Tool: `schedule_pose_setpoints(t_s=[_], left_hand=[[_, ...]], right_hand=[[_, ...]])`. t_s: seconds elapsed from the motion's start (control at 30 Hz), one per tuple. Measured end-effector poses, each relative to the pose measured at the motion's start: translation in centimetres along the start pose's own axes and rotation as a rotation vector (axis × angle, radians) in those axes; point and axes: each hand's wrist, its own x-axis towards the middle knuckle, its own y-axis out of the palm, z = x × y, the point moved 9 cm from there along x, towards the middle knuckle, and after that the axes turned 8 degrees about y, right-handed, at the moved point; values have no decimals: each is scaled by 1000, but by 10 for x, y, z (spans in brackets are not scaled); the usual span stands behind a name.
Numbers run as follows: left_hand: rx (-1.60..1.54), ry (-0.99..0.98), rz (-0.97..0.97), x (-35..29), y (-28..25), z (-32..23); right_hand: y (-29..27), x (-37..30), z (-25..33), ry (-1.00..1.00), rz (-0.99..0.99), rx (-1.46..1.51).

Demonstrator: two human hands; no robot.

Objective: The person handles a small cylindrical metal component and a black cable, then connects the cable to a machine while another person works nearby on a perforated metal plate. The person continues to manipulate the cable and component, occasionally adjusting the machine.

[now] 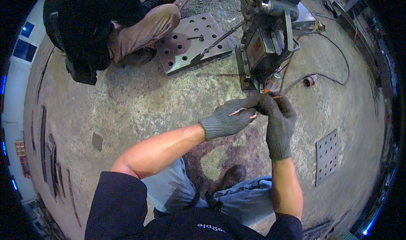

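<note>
Both my hands wear dark grey knit gloves and meet in front of the machine's base. My left hand [232, 116] is closed, with pale and copper-coloured strands [254, 115] sticking out at its fingers, which look like bare wire ends. My right hand [280, 119] pinches close beside it, fingers bent, on a dark cable [292, 86] that runs up and to the right. Just beyond my fingertips stands a bottle with an orange part [270, 84], partly hidden. The upright drilling machine [265, 45] stands past it, with a long lever handle [220, 40] reaching left.
Another person [93, 24] squats at the upper left beside a thick drilled steel plate [194, 37]. A round multi-pin plug [310, 80] lies on the concrete floor at right. A thinner perforated plate [327, 156] lies lower right. Metal bars [51, 164] lie along the left.
</note>
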Motion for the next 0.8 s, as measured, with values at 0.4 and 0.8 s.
schedule_pose_setpoints(t_s=[0.4,0.8], left_hand=[[-215,7,-121,13,-4,18],[102,-215,-163,16,-33,36]], right_hand=[[6,28,-29,214,166,153],[7,26,-23,95,167,-261]])
